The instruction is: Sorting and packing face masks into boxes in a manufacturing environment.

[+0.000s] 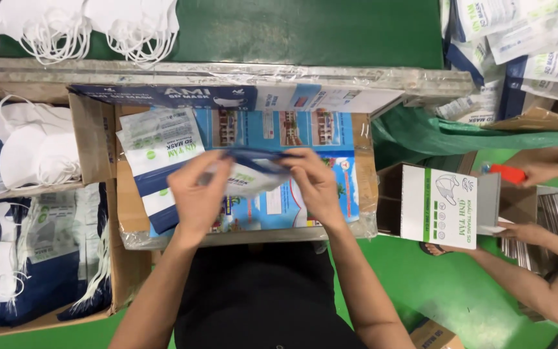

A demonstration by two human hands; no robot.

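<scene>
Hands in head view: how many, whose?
4. The wearer's left hand and right hand pinch a mask pouch at centre. A co-worker's two hands are at the right edge: upper, lower. More may be out of frame.

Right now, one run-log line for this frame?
left hand: grips mask pouch | right hand: grips same pouch, fingers at its top edge | under: cardboard work board | right side: co-worker's hand holding white carton

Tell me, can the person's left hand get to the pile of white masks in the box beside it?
Probably yes. The left hand is busy gripping a mask pouch together with the right hand, but the white masks lie uncovered in an open box to its left, and nothing stands between.
</scene>
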